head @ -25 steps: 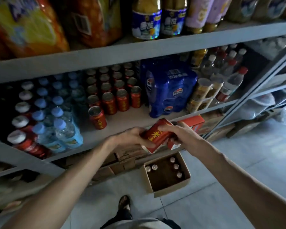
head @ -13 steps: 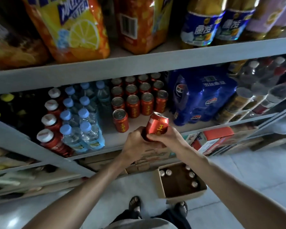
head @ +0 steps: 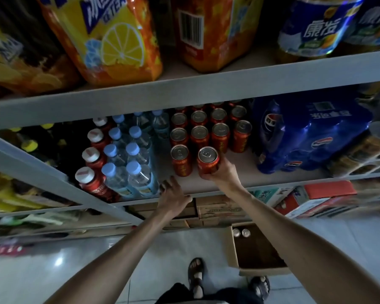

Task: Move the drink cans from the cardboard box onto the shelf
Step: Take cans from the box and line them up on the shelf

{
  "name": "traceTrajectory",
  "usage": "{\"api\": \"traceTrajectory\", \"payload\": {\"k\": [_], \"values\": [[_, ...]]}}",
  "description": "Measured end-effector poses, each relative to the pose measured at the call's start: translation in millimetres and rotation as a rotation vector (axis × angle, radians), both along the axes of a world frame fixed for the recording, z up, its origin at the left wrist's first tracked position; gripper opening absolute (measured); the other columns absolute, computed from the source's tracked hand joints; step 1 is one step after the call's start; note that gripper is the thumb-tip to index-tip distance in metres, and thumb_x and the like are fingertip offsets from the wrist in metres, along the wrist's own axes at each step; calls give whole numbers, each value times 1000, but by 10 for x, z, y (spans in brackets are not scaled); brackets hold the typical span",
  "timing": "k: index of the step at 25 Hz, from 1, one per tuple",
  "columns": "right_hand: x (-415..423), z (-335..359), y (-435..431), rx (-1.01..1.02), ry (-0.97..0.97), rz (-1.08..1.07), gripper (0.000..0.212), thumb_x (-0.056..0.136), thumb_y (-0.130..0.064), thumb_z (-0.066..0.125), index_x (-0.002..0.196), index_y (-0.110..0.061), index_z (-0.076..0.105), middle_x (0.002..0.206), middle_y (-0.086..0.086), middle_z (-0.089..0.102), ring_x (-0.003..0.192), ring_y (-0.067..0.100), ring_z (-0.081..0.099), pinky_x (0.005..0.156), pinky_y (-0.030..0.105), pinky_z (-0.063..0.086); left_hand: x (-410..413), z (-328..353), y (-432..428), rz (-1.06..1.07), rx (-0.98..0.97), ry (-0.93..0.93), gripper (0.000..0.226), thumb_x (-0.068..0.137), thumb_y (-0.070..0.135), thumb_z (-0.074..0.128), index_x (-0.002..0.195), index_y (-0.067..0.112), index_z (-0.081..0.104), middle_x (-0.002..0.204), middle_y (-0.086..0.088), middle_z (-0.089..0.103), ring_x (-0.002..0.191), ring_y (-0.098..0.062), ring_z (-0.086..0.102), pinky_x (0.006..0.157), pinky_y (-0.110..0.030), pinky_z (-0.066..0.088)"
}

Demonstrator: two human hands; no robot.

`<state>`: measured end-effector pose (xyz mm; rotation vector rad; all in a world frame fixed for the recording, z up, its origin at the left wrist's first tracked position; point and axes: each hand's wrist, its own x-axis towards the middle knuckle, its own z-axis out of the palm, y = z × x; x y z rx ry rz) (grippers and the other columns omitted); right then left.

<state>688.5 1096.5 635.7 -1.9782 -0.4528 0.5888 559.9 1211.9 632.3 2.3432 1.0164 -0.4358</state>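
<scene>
My right hand [head: 225,172] grips a red drink can [head: 208,160] that stands upright on the middle shelf [head: 239,172], at the front of the rows of red cans [head: 208,128] and right of another front can [head: 180,160]. My left hand [head: 173,195] rests on the shelf's front edge, fingers spread, holding nothing. The cardboard box [head: 234,246] lies on the floor below my right arm, with two cans [head: 241,232] visible at its far corner; my forearm hides part of its inside.
Blue-capped water bottles [head: 127,163] and red bottles [head: 92,170] stand left of the cans. A blue shrink-wrapped cola pack [head: 312,137] sits right of them. Large tea bottles fill the upper shelf [head: 184,93]. Cartons [head: 219,208] sit under the shelf. My sandalled feet are by the box.
The can went from both hands in front of the shelf onto the shelf board in the front row. My left hand let go and dropped to the shelf edge.
</scene>
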Motion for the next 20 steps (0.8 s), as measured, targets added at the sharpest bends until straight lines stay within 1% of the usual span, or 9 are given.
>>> {"api": "traceTrajectory", "payload": {"k": [1, 3, 6, 8, 10, 13, 15, 18, 20], "values": [[16, -33, 45, 6, 15, -14, 72, 67, -16, 88, 129, -21, 53, 105, -13, 59, 98, 2, 54, 66, -2, 35, 44, -11, 1, -25, -9, 41, 93, 82, 37, 64, 149, 8, 5, 143, -34, 26, 133, -51, 28, 109, -54, 31], [51, -79, 113, 11, 40, -30, 74, 68, -16, 88, 131, -21, 51, 108, -10, 61, 98, 3, 53, 70, 2, 36, 122, -53, 26, -82, 12, 113, 97, 84, 41, 62, 150, 10, -2, 146, -39, 22, 135, -55, 24, 112, -58, 26], [84, -138, 197, 31, 25, -29, 82, 65, -17, 89, 135, -18, 46, 120, -2, 65, 103, 5, 54, 84, 18, 41, 172, -116, 80, -110, 8, 130, 92, 83, 43, 60, 148, 2, 8, 145, -39, 26, 134, -56, 26, 110, -59, 27], [77, -160, 233, 41, 13, -27, 83, 63, -17, 90, 134, -16, 47, 125, 1, 65, 109, 7, 57, 87, 19, 41, 166, -119, 89, -120, 8, 126, 89, 84, 39, 58, 147, -1, 11, 145, -40, 25, 134, -55, 27, 111, -57, 29], [63, -194, 273, 37, -6, -36, 85, 62, -22, 90, 134, -17, 46, 126, 2, 65, 113, 13, 61, 88, 21, 44, 169, -83, 64, -120, 12, 132, 89, 87, 35, 59, 148, -5, 8, 145, -43, 21, 134, -54, 28, 112, -52, 29], [35, -241, 297, 64, -22, -51, 87, 63, -23, 90, 136, -20, 43, 126, -1, 65, 110, 7, 59, 93, 23, 46, 199, -64, 37, -111, 11, 149, 91, 85, 34, 61, 148, -4, 8, 146, -44, 16, 136, -57, 22, 113, -58, 24], [50, -280, 292, 66, -9, -42, 85, 65, -20, 88, 136, -20, 41, 128, 0, 63, 108, 4, 56, 97, 26, 46, 216, -134, 61, -81, -10, 144, 89, 83, 29, 62, 148, -3, 10, 146, -43, 16, 134, -58, 24, 112, -58, 25], [52, -342, 295, 59, -20, -26, 85, 66, -20, 87, 136, -22, 40, 128, 0, 63, 113, 10, 59, 102, 34, 48, 216, -179, 77, -78, -14, 130, 88, 79, 27, 63, 146, -2, 15, 145, -43, 18, 132, -59, 27, 113, -59, 23], [39, -369, 298, 58, -32, -39, 86, 64, -22, 88, 136, -22, 41, 128, 0, 63, 116, 13, 60, 102, 37, 49, 213, -179, 60, -85, -7, 140, 89, 79, 30, 63, 146, -2, 15, 145, -44, 16, 134, -60, 21, 114, -59, 20]]}}
